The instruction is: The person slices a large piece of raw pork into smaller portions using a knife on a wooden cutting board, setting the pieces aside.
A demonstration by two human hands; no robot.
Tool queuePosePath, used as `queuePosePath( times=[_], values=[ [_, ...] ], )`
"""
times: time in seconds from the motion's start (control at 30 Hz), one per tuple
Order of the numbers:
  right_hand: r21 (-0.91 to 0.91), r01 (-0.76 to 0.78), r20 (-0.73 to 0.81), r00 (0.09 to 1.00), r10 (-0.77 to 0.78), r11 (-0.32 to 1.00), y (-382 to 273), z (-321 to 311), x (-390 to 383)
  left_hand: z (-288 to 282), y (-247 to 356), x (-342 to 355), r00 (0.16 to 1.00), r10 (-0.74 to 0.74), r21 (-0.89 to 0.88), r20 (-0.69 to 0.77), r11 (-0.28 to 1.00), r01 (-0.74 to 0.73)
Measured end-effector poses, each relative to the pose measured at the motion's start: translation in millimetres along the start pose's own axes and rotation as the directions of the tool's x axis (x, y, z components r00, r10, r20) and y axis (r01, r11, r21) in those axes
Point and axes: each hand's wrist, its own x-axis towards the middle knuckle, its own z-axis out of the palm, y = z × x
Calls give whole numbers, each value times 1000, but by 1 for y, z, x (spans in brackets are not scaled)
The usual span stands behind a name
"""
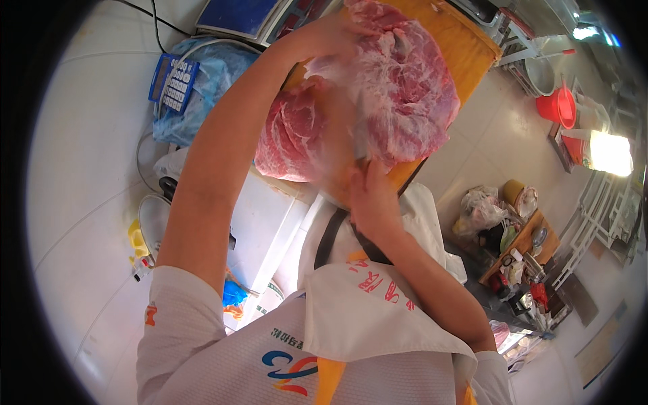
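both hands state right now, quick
Left hand: on the large piece of meat; too blurred to tell whether the fingers grip it.
Right hand: closed, holding what looks like a knife, its blade blurred.

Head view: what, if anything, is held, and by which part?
Right hand: apparently a knife by its handle end, blade blurred. Left hand: on the large meat slab; gripping or just pressing, can't tell.
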Motion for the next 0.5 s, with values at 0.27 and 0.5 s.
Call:
queuePosePath(
  times=[0.27, 0.5],
  values=[
    [249, -187, 93, 981, 169, 950, -23, -51, -9, 11, 6, -39, 995, -84, 155, -51, 984, 91],
    [284, -216, 37, 976, 215, 934, -28, -86, 0, 64, 17, -23, 777, 536, 673, -330, 711, -204]
  ],
)
